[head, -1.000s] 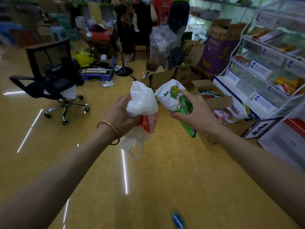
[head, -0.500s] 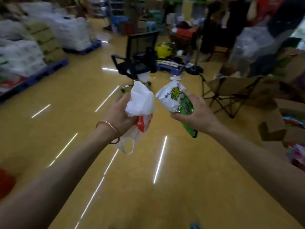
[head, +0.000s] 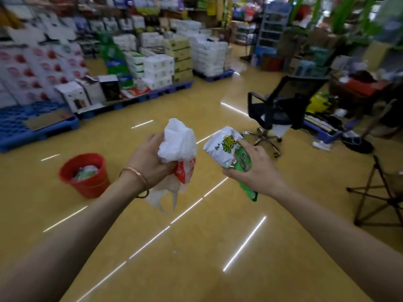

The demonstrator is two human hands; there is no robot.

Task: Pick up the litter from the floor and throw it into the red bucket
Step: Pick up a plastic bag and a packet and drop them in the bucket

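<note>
Red bucket (head: 87,188) newly in view; right hand (head: 256,174) grips packet (head: 220,148), lettering illegible.

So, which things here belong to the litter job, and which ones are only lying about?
For the job: white plastic bag in the left hand; green and white wrapper in the right hand; red bucket, already with litter inside.
Just around: black office chair; folding stool; blue pallets with stacked boxes.

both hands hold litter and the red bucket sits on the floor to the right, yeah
No: the head view shows the red bucket on the floor to the left. The left hand grips a white bag, the right hand a green wrapper.
</note>
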